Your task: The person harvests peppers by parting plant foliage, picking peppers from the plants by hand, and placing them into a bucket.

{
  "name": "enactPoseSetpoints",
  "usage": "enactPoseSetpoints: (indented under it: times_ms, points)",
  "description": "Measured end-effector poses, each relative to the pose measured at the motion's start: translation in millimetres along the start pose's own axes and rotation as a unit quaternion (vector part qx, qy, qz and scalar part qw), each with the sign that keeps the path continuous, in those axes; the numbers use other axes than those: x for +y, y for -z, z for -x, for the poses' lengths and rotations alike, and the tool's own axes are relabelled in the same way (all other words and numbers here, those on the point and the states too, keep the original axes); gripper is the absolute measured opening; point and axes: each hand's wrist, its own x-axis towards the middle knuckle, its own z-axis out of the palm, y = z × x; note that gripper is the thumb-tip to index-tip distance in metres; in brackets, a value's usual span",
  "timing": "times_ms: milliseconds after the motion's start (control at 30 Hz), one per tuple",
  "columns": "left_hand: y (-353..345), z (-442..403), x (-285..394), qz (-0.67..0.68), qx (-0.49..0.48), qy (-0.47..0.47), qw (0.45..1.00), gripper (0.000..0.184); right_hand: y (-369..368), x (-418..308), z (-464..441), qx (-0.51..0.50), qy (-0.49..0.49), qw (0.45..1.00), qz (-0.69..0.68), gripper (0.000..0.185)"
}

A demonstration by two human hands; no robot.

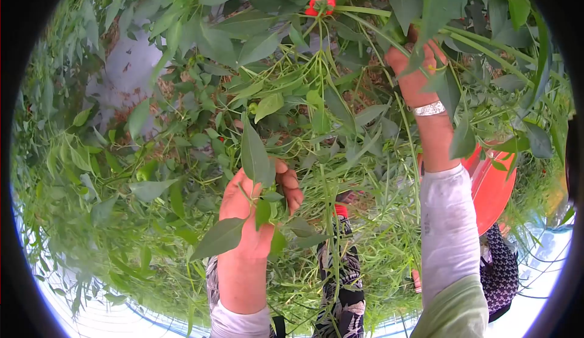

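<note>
My left hand [243, 210] is low among the pepper plants, its fingers curled behind a large leaf [255, 153]. Leaves and thin stems cross the palm, and whatever the fingers hold is hidden. Higher up on the right, my right hand [415, 67] reaches into the foliage with bent fingers, partly covered by leaves. A white patterned band [430, 108] circles that wrist. Between the hands and above them, a red pepper [320, 4] hangs at a stem joint, left of my right hand and apart from it.
A red tub [491, 189] stands beyond my right forearm, partly behind leaves. Dark patterned cloth [499, 271] lies below it. Patterned trouser legs [342, 277] show at the bottom. Dense stems and leaves surround both arms. Pale ground sheeting [131, 64] shows at upper left.
</note>
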Motion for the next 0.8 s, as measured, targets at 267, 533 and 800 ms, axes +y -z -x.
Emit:
enactPoseSetpoints:
  times_ms: [267, 533, 800]
  points:
    - [-1, -2, -2, 0.054, 0.029, -0.015, 0.998, 0.028, 17, -38, 2, -0.079, -0.132, 0.922, -0.357, 0.028]
    - [-7, -7, -11, -0.011, 0.112, -0.077, 0.991, 0.020, 81, -166, 34, -0.329, -0.116, 0.866, -0.358, 0.038]
    - [-11, -3, -16, -0.231, 0.087, -0.174, 0.953, 0.020, 64, -168, 55, -0.217, -0.079, 0.927, -0.297, 0.029]
